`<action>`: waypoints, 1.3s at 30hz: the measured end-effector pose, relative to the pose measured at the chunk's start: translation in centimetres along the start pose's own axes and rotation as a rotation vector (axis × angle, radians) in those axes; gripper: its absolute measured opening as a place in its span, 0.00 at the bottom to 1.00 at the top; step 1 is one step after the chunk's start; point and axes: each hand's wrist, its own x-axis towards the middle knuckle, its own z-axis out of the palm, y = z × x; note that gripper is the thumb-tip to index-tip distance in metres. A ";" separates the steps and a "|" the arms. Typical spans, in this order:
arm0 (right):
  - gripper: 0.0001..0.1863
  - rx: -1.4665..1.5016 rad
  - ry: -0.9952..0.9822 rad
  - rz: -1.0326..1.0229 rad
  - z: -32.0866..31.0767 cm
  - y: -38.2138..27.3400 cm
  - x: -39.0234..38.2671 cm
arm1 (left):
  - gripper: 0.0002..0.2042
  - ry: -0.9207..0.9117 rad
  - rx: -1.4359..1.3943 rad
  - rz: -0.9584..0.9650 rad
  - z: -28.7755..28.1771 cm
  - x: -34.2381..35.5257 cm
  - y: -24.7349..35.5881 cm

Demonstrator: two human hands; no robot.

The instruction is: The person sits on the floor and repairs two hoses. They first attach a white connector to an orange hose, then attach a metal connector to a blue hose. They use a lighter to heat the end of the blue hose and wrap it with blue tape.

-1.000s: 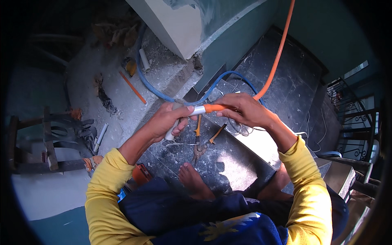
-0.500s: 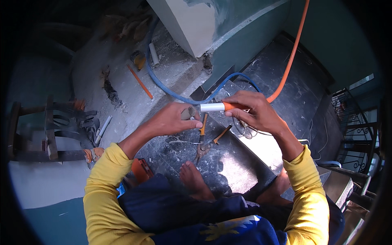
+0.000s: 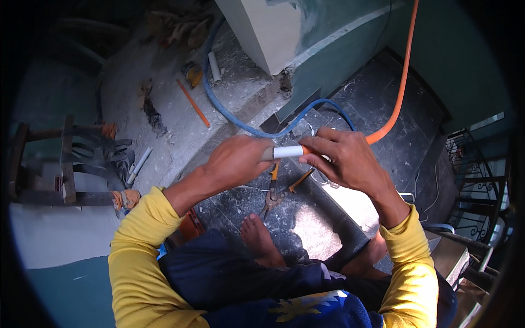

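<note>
My left hand [image 3: 235,158] grips a short grey pipe piece [image 3: 267,153], mostly hidden by the fingers, held in line against the left end of a white tube [image 3: 288,151]. My right hand [image 3: 339,164] is closed on the orange hose [image 3: 385,129] where the white tube joins it; the hose runs up out of view at top right. Below my hands, snips with yellow-orange handles [image 3: 274,180] lie on the dark tiles, beside another orange-handled tool [image 3: 301,180].
A blue hose [image 3: 257,131] curves along the dusty concrete step [image 3: 186,153], with an orange rod [image 3: 193,103] and white pipe offcuts [image 3: 215,68]. A wooden frame with straps [image 3: 68,164] stands left, an iron railing [image 3: 476,180] right, a plastered column [image 3: 257,33] ahead.
The grey piece, earlier upright and then end-on in my left hand, now lines up with the white tube. My left hand has turned back-up; the view has shifted slightly.
</note>
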 end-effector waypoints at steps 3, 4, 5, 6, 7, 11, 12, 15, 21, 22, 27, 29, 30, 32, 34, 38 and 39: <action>0.15 0.009 -0.055 0.098 0.5 -0.6 -0.1 | 0.12 0.033 0.107 -0.076 0.4 -0.1 1.2; 0.15 0.055 -0.051 0.076 1.1 -0.1 -0.3 | 0.12 0.038 0.138 -0.116 0.6 -0.2 1.5; 0.15 0.101 -0.049 0.052 2.0 0.7 -0.7 | 0.12 0.012 0.124 -0.106 1.2 -0.5 1.7; 0.15 0.144 -0.036 0.019 2.3 1.2 -0.4 | 0.13 -0.006 0.123 -0.096 1.8 -0.6 1.1; 0.15 0.122 -0.076 0.030 2.1 1.3 -0.2 | 0.13 -0.025 0.123 -0.085 2.1 -0.5 0.7; 0.14 -0.030 -0.127 -0.060 3.1 0.8 -0.6 | 0.20 -0.328 -0.164 -0.156 0.6 0.8 1.2; 0.16 -0.119 -0.106 -0.095 3.8 1.1 -0.8 | 0.21 -0.348 -0.202 -0.144 0.5 1.1 1.2; 0.12 -0.330 -0.036 -0.113 5.2 0.5 -0.5 | 0.20 -0.349 -0.273 -0.053 1.9 1.5 0.7; 0.08 -0.355 -0.300 0.170 6.4 -1.0 -0.3 | 0.14 -0.371 -0.013 -0.104 3.7 1.4 2.3; 0.09 -0.304 -0.350 0.197 6.8 -1.2 -0.3 | 0.12 -0.368 0.033 -0.107 4.1 1.2 2.4; 0.12 -0.003 -0.458 0.208 8.5 1.0 -0.8 | 0.10 -0.327 0.081 -0.074 6.6 1.3 3.2; 0.12 -0.013 -0.470 0.181 8.1 1.9 0.0 | 0.10 -0.332 0.026 -0.089 7.3 2.2 1.6; 0.12 -0.010 -0.486 0.191 8.4 1.8 -0.3 | 0.10 -0.353 -0.042 -0.095 7.5 2.5 0.7; 0.10 -0.043 -0.236 0.002 8.4 3.1 -0.5 | 0.10 -0.397 -0.179 -0.039 7.2 3.0 -1.9; 0.06 -0.205 -0.038 -0.144 8.0 4.0 -0.8 | 0.10 -0.678 -0.637 -0.211 5.1 3.7 -2.3; 0.05 -0.318 -0.057 -0.010 8.9 2.7 -1.7 | 0.09 -0.817 -0.907 -0.308 3.8 3.2 -1.0; 0.05 -0.318 -0.094 0.013 8.7 2.6 -1.7 | 0.08 -0.797 -0.857 -0.304 4.1 3.1 -0.4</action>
